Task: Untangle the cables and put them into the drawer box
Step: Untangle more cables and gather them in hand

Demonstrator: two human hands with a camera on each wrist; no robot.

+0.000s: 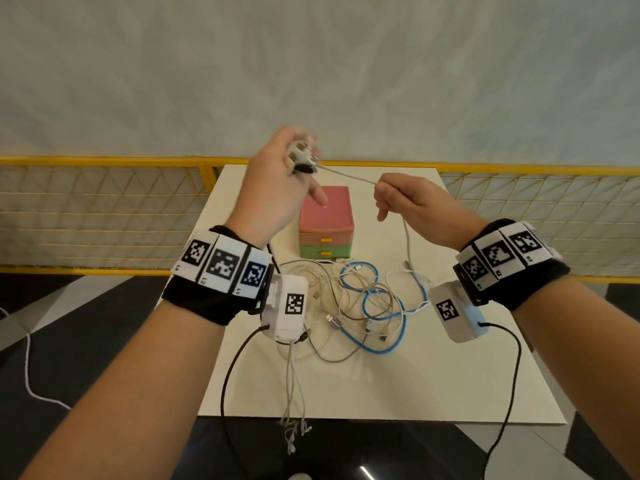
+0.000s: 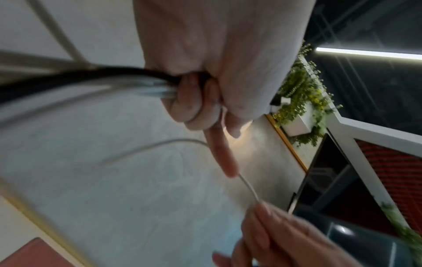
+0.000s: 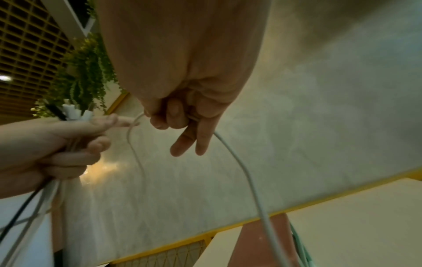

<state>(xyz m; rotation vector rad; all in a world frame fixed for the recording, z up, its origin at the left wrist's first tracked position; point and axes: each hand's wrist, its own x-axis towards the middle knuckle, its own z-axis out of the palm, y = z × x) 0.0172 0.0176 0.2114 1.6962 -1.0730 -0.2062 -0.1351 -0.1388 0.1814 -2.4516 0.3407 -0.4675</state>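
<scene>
On the white table (image 1: 433,358) we see the pink-and-green drawer box (image 1: 325,223), drawers closed, behind a tangle of blue and white cables (image 1: 363,306). Our left hand (image 1: 273,188) clamps a bundle of cable ends (image 1: 302,156) in curled fingers. Our right hand (image 1: 412,209) pinches a grey cable (image 1: 346,175) stretched between the hands, its tail hanging tableward. Blur obscures the plugs.

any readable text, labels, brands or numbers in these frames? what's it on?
No readable words or brands.
Left wristband: square black-and-white marker codes, with tiny characters beneath that are too small to read.
Right wristband: the same, also illegible.
Drawer box: no visible label.
Cables: no legible print.
</scene>
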